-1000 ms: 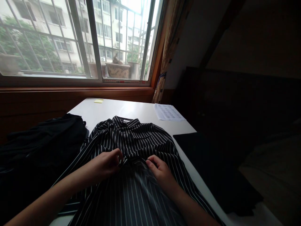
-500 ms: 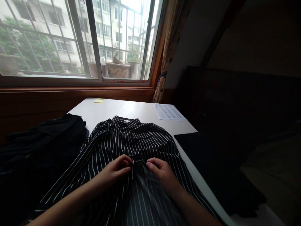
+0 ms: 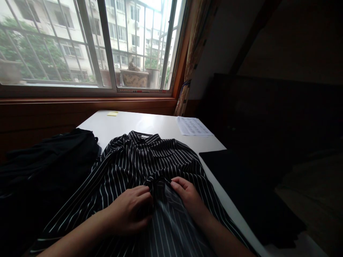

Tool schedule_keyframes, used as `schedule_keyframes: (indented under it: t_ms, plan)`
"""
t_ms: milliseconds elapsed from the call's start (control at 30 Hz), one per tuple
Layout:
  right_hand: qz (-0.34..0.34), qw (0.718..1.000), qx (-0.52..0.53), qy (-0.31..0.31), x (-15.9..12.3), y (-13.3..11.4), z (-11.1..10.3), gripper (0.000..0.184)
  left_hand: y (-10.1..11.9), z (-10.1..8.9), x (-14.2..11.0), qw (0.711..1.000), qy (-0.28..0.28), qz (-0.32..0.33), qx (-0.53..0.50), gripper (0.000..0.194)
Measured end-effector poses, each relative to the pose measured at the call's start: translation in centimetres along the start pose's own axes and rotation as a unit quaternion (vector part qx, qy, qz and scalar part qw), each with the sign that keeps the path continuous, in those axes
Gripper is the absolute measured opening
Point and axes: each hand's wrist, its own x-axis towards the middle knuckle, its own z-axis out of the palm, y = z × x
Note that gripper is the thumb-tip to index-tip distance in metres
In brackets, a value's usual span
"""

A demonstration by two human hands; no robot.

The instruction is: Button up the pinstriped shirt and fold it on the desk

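Note:
A black shirt with white stripes [image 3: 139, 157] lies front up on the white table, its collar toward the window and its sleeves spread to both sides. Lower down, the front parts and the greyer inner side of the cloth shows. My left hand [image 3: 134, 207] is curled over the left front edge of the shirt, fingers bent around the cloth. Across the gap, my right hand [image 3: 186, 194] pinches the other front edge between thumb and fingers. Any button between the hands is too dark to make out.
On the white table [image 3: 128, 121] lie a yellow sticky note [image 3: 113, 113] and printed sheets [image 3: 193, 126]. Dark clothing [image 3: 53, 160] is heaped at the left. A flat black piece [image 3: 227, 178] lies along the right edge. Beyond the table is a barred window [image 3: 134, 46].
My left hand has turned over and closed further on the shirt's front edge, its back now facing up. My right hand has shifted slightly right, still pinching the cloth.

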Motion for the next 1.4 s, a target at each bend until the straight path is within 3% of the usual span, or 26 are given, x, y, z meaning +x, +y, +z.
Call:
schedule_keyframes:
  t_ms: [167,300,500,600,900,1000,1233,1400]
  plan:
    - [-0.003,1.0,-0.005,-0.004,-0.1,-0.2,0.1,0.03,-0.3,-0.1,0.3,0.999,-0.032,-0.011,0.005,0.021]
    - [-0.005,1.0,-0.011,-0.007,0.0,-0.3,0.2,0.03,-1.1,0.0,0.2,1.0,-0.02,0.013,0.002,0.014]
    - [-0.01,1.0,-0.018,-0.006,0.0,-0.3,0.2,0.03,-2.1,0.8,0.2,0.992,-0.019,0.084,0.088,0.006]
    - [-0.004,1.0,-0.015,-0.004,0.0,-0.3,0.2,0.032,-2.3,1.1,0.1,0.987,-0.006,0.114,0.117,0.014]
    - [-0.006,0.999,-0.034,0.018,-0.3,-0.3,0.2,0.034,-2.7,1.3,-0.2,0.963,0.017,0.136,0.232,0.016]
    - [-0.011,0.999,-0.041,0.025,-0.4,-0.5,0.3,0.034,-2.7,1.1,-0.5,0.956,0.054,0.141,0.252,0.012]
    - [-0.025,0.998,-0.063,-0.001,-1.3,-1.6,1.1,0.03,-1.9,0.5,-0.7,0.925,0.214,0.204,0.238,0.014]
    - [-0.043,0.995,-0.081,-0.045,-2.3,-2.1,1.9,0.024,-1.3,0.3,-0.4,0.916,0.23,0.222,0.242,0.012]
